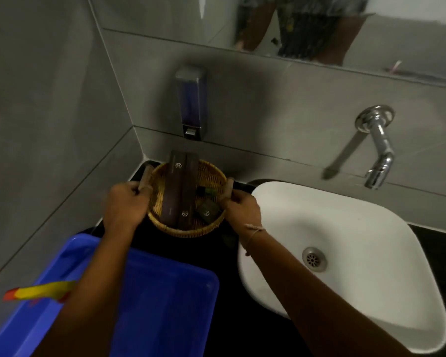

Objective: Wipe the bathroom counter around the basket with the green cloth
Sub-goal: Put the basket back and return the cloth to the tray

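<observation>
A round woven basket (pixel 191 229) sits in the back left corner of the black counter (pixel 227 292). It holds two long dark boxes (pixel 179 191) and small dark packets (pixel 206 211). My left hand (pixel 125 204) grips the basket's left handle. My right hand (pixel 242 206) grips the right handle. I cannot tell whether the basket rests on the counter or is lifted. No green cloth is in view.
A blue plastic tub (pixel 165 300) stands at the front left with a yellow and red object (pixel 40 291) across it. A white basin (pixel 345 253) fills the right side, under a chrome tap (pixel 379 150). A soap dispenser (pixel 191 101) hangs on the grey tiled wall behind the basket.
</observation>
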